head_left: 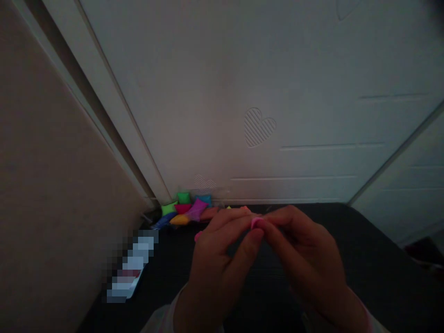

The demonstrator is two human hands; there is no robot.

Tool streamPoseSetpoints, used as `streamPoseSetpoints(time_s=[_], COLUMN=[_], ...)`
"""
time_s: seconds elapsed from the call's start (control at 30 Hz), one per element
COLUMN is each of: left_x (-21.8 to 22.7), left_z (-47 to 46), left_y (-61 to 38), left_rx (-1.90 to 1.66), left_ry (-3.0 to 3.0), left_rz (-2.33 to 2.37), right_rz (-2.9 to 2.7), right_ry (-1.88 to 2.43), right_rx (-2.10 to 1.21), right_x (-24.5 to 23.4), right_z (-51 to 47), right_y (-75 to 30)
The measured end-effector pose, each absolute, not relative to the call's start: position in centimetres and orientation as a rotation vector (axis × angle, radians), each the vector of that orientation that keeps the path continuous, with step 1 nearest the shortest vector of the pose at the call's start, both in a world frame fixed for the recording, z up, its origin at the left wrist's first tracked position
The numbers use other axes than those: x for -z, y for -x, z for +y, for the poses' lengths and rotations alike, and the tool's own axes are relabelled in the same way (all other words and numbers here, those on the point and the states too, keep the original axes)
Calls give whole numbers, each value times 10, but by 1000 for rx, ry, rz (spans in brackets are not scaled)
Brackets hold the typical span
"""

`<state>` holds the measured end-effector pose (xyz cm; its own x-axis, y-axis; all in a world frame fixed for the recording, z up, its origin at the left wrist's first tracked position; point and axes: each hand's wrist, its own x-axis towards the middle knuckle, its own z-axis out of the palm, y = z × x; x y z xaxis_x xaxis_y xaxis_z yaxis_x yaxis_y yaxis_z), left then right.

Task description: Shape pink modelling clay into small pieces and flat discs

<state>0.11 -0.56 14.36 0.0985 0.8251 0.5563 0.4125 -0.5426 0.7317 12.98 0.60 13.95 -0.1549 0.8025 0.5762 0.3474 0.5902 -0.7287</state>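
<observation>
A small pink piece of modelling clay (256,223) is pinched between the fingertips of both hands, above the dark table. My left hand (222,259) comes in from the lower left, its thumb and fingers closed on the piece. From the other side my right hand (308,259) grips the same piece with thumb and forefinger. Another bit of pink clay (198,237) shows just left of my left hand, mostly hidden behind it. Behind the hands, small orange (245,209) and yellow bits are partly covered by my fingers.
Several coloured clay packets (187,212) lie at the back left of the black table (367,259), against a white panel (312,115) with embossed hearts. A blurred-out phone-like device (130,273) rests at the left edge, beside a brownish wall (52,185).
</observation>
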Motion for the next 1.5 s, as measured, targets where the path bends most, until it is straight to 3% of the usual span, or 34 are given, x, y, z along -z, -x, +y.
streamPoseSetpoints(time_s=[0.43, 0.83, 1.13, 1.5], left_x=[-146, -143, -139, -141], left_z=[-3, -6, -4, -6], left_y=[-1, -2, -5, -4], left_rx=[-1350, -1459, -1516, -1432], left_ry=[-1831, -2043, -2230, -1917], left_rz=[1264, 1425, 1387, 1231], right_rz=[-1715, -1676, -1761, -1629], right_ry=[879, 803, 924, 979], right_rx=[-762, -957, -777, -745], right_x=[-141, -140, -141, -139], right_z=[3, 4, 7, 6], right_y=[-128, -128, -126, -126])
